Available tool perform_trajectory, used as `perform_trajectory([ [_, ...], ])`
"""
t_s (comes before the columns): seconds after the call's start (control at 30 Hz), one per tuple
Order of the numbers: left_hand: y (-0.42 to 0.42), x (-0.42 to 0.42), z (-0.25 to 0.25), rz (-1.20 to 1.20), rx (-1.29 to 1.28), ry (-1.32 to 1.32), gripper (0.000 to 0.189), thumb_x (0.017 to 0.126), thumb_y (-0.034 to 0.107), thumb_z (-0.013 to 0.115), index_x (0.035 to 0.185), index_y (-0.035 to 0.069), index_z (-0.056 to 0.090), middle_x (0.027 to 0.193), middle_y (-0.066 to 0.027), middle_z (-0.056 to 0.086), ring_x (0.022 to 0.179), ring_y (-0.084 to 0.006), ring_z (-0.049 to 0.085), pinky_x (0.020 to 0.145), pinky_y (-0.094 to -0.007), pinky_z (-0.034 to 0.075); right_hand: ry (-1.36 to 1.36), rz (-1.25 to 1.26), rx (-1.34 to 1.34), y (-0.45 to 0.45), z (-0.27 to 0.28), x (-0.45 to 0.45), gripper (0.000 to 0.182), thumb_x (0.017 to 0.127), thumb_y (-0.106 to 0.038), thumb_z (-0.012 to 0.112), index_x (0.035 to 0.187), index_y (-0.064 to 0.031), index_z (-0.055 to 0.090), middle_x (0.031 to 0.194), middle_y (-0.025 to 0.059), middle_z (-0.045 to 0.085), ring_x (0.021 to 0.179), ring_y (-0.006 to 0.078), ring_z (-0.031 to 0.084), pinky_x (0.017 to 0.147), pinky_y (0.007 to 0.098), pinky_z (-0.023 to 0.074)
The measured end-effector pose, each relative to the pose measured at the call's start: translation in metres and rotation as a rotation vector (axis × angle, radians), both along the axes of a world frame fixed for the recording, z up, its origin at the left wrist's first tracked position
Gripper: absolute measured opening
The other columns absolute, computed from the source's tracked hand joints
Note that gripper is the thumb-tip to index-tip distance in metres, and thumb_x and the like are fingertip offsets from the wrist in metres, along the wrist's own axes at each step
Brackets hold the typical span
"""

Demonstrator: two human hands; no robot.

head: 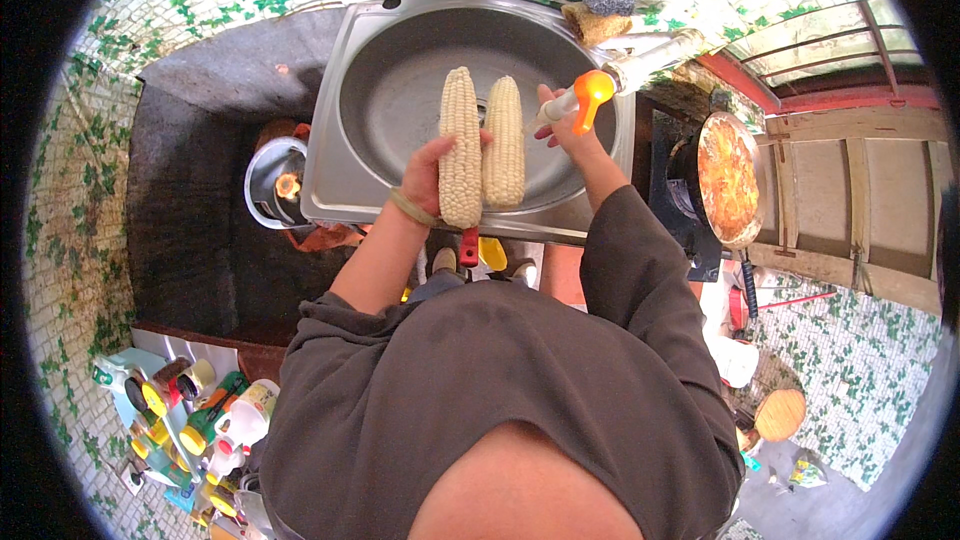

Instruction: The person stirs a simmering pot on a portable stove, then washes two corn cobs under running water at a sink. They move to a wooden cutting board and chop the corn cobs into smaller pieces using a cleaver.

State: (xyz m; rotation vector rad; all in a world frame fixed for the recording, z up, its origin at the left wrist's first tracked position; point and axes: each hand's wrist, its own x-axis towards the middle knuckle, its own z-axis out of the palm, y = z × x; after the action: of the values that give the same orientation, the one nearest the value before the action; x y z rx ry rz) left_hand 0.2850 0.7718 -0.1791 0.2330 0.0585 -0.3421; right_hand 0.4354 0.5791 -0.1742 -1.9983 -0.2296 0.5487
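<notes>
My left hand [426, 174] is wrapped around a pale, husked ear of corn [460, 150] above the stainless steel sink [397, 127]. Its fingertips show between that ear and a second ear of corn [505, 142] on the right. I cannot tell whether the hand also supports the second ear. Fingers apart, my right hand [570, 124] is by the spout of the faucet [555, 109], which has an orange lever handle [594, 94]. The spout hides part of this hand. A red handle [469, 247] juts out below the left ear, its other end hidden.
On the sink's back right corner sit a steel wool scrubber [606, 0] and a brown sponge [596, 24]. To the right, a frying pan [729, 180] of orange-yellow food rests on a black stove [664, 180]. A metal pot [274, 184] stands left; several bottles [214, 409] crowd the lower left.
</notes>
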Motion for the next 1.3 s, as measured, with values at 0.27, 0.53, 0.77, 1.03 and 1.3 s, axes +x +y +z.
perform_trajectory([
  [0.27, -0.012, 0.002, 0.000, 0.000, 0.083, 0.036, 0.055, 0.077, 0.039, 0.060, 0.113, -0.001, 0.053, 0.108, -0.0183, 0.058, 0.100, -0.0314, 0.057, 0.090, -0.0441, 0.046, 0.084, 0.046, -0.046, 0.039, 0.015, -0.022, 0.062, 0.088, -0.056, 0.043, 0.107, 0.0001, 0.059, 0.087, 0.0103, 0.063, 0.075, 0.0207, 0.061, 0.067, 0.0320, 0.0475],
  [0.53, -0.014, 0.004, -0.002, -0.036, 0.004, -0.019, 0.051, 0.081, 0.035, 0.057, 0.115, -0.002, 0.054, 0.116, -0.0194, 0.055, 0.104, -0.0301, 0.056, 0.095, -0.0427, 0.043, -0.297, -0.094, -0.188, 0.036, 0.013, -0.038, 0.045, 0.084, -0.044, 0.057, 0.086, 0.0006, 0.059, 0.078, 0.0170, 0.064, 0.077, 0.0316, 0.064, 0.070, 0.0412, 0.0481],
  [0.77, -0.013, 0.009, 0.001, 0.015, 0.026, -0.008, 0.051, 0.081, 0.037, 0.058, 0.114, -0.001, 0.055, 0.116, -0.0178, 0.055, 0.106, -0.0296, 0.054, 0.097, -0.0427, 0.041, -0.360, 0.096, -0.245, 0.018, 0.010, -0.048, 0.038, 0.090, -0.038, 0.050, 0.094, -0.0013, 0.058, 0.080, 0.0211, 0.062, 0.075, 0.0375, 0.061, 0.066, 0.0460, 0.0463],
  [1.03, -0.002, 0.024, -0.006, 0.148, 0.115, 0.047, 0.053, 0.082, 0.040, 0.057, 0.115, -0.001, 0.054, 0.113, -0.0157, 0.056, 0.106, -0.0298, 0.053, 0.098, -0.0430, 0.040, -0.609, 0.200, -0.323, -0.020, -0.020, -0.051, 0.032, 0.090, -0.030, 0.047, 0.080, -0.0008, 0.053, 0.072, 0.0182, 0.056, 0.067, 0.0348, 0.056, 0.057, 0.0403, 0.0417],
  [1.3, 0.000, 0.032, -0.001, 0.224, 0.171, 0.052, 0.051, 0.084, 0.038, 0.055, 0.114, -0.003, 0.054, 0.113, -0.0172, 0.055, 0.105, -0.0309, 0.053, 0.097, -0.0446, 0.040, -0.060, 0.001, 0.010, -0.014, -0.004, -0.054, 0.042, 0.088, -0.027, 0.058, 0.119, -0.0004, 0.050, 0.098, 0.0109, 0.060, 0.082, 0.0194, 0.060, 0.075, 0.0323, 0.0486],
])
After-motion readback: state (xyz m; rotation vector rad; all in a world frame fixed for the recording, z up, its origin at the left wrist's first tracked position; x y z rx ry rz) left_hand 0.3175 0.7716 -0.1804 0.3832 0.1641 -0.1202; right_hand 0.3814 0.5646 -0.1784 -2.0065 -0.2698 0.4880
